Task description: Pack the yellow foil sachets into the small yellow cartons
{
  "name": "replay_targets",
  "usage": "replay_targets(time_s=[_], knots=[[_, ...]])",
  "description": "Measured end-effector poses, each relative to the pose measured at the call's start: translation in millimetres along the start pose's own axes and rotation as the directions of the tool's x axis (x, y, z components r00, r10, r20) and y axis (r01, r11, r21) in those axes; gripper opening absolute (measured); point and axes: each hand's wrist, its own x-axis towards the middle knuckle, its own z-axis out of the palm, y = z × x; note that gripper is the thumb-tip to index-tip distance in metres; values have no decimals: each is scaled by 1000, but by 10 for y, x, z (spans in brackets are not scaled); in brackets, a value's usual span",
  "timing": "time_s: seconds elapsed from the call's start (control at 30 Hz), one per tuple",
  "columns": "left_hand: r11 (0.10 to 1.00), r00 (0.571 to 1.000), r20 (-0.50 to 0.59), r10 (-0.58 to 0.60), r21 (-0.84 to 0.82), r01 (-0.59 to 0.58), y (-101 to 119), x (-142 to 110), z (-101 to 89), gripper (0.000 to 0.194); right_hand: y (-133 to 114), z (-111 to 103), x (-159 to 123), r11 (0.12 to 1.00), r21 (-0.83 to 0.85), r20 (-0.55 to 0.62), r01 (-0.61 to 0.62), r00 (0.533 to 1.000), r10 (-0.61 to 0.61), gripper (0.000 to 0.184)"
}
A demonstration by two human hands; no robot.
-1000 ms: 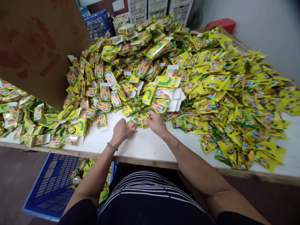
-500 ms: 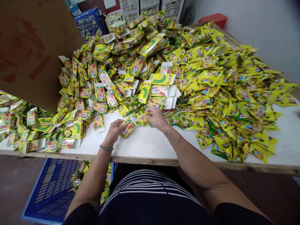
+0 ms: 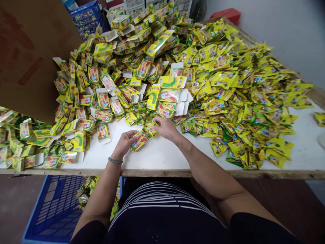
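Note:
My left hand (image 3: pixel 125 143), with a beaded bracelet at the wrist, is closed on a small yellow-green carton (image 3: pixel 139 141) with a red fruit picture, tilted just above the white table. My right hand (image 3: pixel 165 128) pinches a small yellow-green sachet (image 3: pixel 152 131) at the carton's far right end. Whether the sachet's tip is inside the carton I cannot tell. Behind my hands lies a cluster of small green-yellow sachets (image 3: pixel 142 115). Beyond them, cartons with white flaps out, such as a yellow carton (image 3: pixel 153 97), are heaped up.
A large pile of yellow sachets (image 3: pixel 223 78) covers the right side of the table (image 3: pixel 162 157). A big cardboard box (image 3: pixel 30 61) stands at left, beside more cartons. Below the edge is a blue crate (image 3: pixel 53 210) with packets. Stacked crates (image 3: pixel 88 18) stand behind.
The sachet in my right hand has come against the carton's end, and the carton has turned slightly. The whole view has shifted a little to the right.

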Motion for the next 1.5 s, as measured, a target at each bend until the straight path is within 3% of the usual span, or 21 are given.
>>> replay_targets(time_s=[0.2, 0.33, 0.47, 0.57, 0.73, 1.03, 1.23, 1.5], knots=[[999, 999, -31, 8, -45, -10, 51, -16, 68, 46, -59, 138, 20, 996, 12, -199, 89, 976, -85, 5], [992, 994, -98, 57, -108, -68, 65, -14, 78, 44, -97, 238, -8, 972, -55, -193, 229, 952, -236, 13], [992, 992, -89, 87, -88, -94, 50, -8, 90, 45, -123, 302, -64, 959, -74, -157, 272, 947, -281, 15], [996, 997, -60, 55, -68, -59, 40, -6, 104, 48, -151, 315, -94, 968, -11, -124, 252, 960, -252, 13], [987, 991, -127, 39, -153, -58, 55, -11, 101, 50, -125, 196, -84, 972, 173, -127, 157, 983, -136, 22], [984, 988, -116, 103, -133, -119, 15, -15, 97, 58, -150, 171, -94, 993, 49, -106, 111, 989, -105, 20], [979, 985, -127, 121, -147, -139, -14, 4, 100, 56, -159, 95, -86, 988, 139, -66, 65, 996, -56, 25], [975, 989, -90, 115, -182, -130, -39, -23, 108, 56, -185, 218, -118, 996, 1, -117, 87, 989, -87, 10]])
